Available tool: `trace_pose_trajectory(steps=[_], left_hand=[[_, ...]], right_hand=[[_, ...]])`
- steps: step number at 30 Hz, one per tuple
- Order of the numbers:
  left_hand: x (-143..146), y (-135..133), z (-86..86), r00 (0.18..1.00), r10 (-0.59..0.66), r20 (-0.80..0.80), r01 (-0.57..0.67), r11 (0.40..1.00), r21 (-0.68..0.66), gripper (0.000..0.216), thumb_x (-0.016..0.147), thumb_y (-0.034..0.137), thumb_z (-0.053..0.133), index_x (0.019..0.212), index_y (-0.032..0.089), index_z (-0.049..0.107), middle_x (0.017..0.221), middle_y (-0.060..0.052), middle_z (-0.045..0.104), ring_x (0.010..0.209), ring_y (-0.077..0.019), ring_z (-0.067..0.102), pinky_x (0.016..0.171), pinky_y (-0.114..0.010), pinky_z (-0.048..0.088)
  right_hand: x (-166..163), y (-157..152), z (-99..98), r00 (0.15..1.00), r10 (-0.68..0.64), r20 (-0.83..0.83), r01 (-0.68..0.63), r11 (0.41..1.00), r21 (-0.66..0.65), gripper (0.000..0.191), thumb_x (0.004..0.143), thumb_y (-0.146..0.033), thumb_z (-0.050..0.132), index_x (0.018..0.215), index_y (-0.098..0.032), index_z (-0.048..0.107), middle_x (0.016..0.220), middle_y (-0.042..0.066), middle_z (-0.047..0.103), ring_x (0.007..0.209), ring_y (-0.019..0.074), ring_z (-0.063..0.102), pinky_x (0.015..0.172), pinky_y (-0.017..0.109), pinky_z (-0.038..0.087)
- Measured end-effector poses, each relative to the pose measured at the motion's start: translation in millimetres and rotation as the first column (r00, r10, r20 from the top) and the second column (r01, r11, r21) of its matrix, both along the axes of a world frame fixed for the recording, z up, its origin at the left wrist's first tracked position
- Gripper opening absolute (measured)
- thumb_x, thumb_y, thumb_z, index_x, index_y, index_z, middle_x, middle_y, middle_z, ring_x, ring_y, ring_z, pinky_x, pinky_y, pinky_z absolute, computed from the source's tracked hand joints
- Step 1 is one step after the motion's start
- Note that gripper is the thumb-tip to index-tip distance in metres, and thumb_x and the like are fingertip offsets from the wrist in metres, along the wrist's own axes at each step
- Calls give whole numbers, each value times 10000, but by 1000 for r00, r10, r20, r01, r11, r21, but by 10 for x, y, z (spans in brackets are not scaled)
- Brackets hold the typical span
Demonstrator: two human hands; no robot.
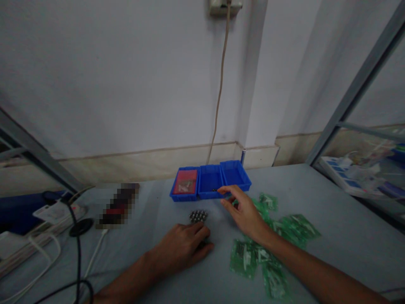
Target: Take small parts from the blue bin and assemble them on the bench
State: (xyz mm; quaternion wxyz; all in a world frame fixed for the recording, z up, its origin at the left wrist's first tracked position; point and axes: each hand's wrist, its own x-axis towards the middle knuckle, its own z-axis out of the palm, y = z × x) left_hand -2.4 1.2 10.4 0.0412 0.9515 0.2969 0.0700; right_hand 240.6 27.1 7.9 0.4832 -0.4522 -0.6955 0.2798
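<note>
Left hand point(185, 245) and right hand point(243, 209) both work over the pale grey-blue tabletop point(148, 217). Take the loose pile of small, shiny, dark metal pieces point(198, 216) as the centre of a clock, with twelve towards the wall: the left hand lies at seven, palm down, its curled fingers just beside the pile. Whether anything is pinched under those fingers I cannot tell. At three, the right hand is raised with thumb and forefinger bent towards the trays, their tips a little apart; a small dark piece point(214, 190) shows right at the forefinger's tip — whether it is gripped I cannot tell. Three shallow rectangular blue plastic trays stand in a row: the left tray point(185, 197) at eleven, holding a pinkish-red sheet point(186, 175) with a clear plastic packet point(186, 186) on top; the middle tray point(210, 181) at one, near the right fingertips; the right tray point(236, 173) between one and two. Between three and five, flat green transparent plastic packets point(243, 257) lie scattered, partly under the right forearm. Out at nine is a dark oblong object with a red patch point(118, 207) — pixelated — and beyond it a black cable point(78, 257).
</note>
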Motion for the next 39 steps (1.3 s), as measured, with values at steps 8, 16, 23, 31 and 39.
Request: trace_pose_trajectory(steps=[8, 16, 23, 31, 39], left_hand=[[-10, -39, 117, 999, -32, -8, 31, 998, -58, 117, 963, 272, 563, 1060, 217, 528, 987, -38, 643, 791, -187, 650, 696, -291, 535], [28, -36, 101, 999, 13, -43, -15, 999, -28, 50, 1016, 220, 498, 1055, 209, 529, 1023, -43, 662, 793, -187, 659, 691, -297, 540], [45, -28, 11, 996, 80, -49, -81, 996, -21, 151, 1036, 330, 595, 992, 200, 532, 972, -33, 693, 805, -195, 699, 693, -290, 546], [30, -7, -37, 993, 109, -48, -109, 994, -9, 240, 998, 396, 678, 984, 202, 538, 933, -17, 714, 793, -207, 714, 665, -283, 534], [8, 9, -4, 997, 59, -51, -62, 996, -61, 207, 1047, 413, 587, 1074, 209, 563, 1041, -22, 715, 870, -217, 722, 726, -313, 558]], right_hand=[[9, 35, -55, 993, -16, 119, 10, 999, 52, 415, 967, -212, 635, 1373, -296, 616, 1288, 86, 576, 838, 182, 619, 840, 382, 535], [-18, -35, -41, 983, 0, 184, -12, 998, 63, 440, 980, -226, 613, 1409, -318, 583, 1398, 107, 500, 871, 189, 645, 863, 409, 557], [-14, -114, 125, 941, 156, 299, -170, 985, 20, 69, 979, -225, 621, 931, -224, 670, 827, 1, 619, 729, 169, 594, 678, 290, 441], [-44, -244, 119, 794, 365, 485, -393, 918, -49, 137, 829, -148, 701, 788, -226, 597, 718, -42, 565, 682, 151, 533, 643, 260, 346], [-70, -227, 72, 746, 407, 526, -403, 906, -129, 171, 894, -225, 698, 797, -214, 558, 759, -36, 566, 737, 146, 547, 680, 250, 356]])
